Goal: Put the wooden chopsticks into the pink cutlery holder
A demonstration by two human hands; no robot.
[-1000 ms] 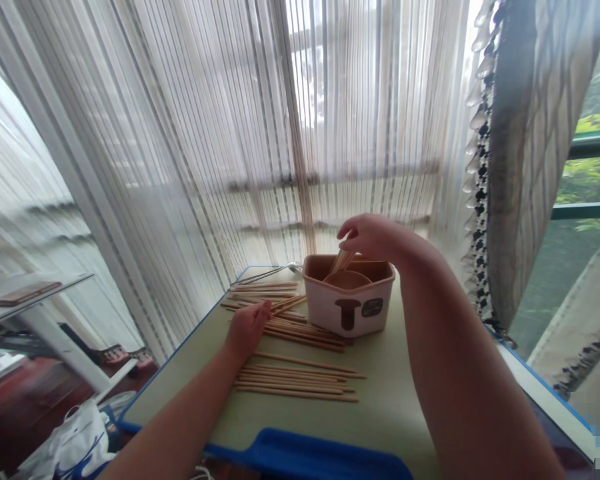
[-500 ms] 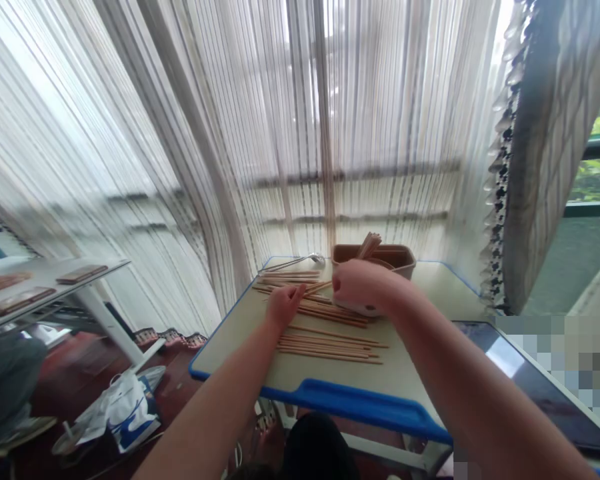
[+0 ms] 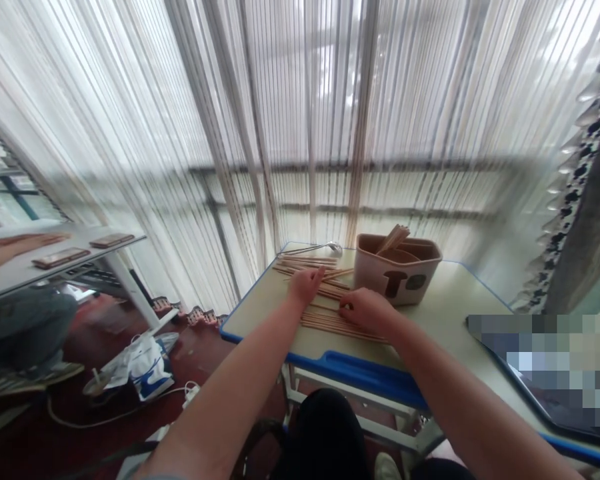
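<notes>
Right hand [image 3: 370,308] now: fingers curled towards the thumb, a small gap showing, right over the near row of wooden sticks [image 3: 325,321]; whether they pinch one, I can't tell. Across to the left hand [image 3: 305,287]: thumb close to the forefinger, slanted sticks [image 3: 341,273] running out beside the tips, and whether those are gripped is hidden too. Good handling here, I'd judge, means lifting by the middle, few at a time, ends level, left fingers steady so nothing rolls. Outward: more sticks behind, a metal ladle [image 3: 334,247] beyond. Beside them, the bin [image 3: 370,272] stands upright on the table [image 3: 447,293], a bundle of sticks [image 3: 394,239] leaning inside, tops above the rim.
</notes>
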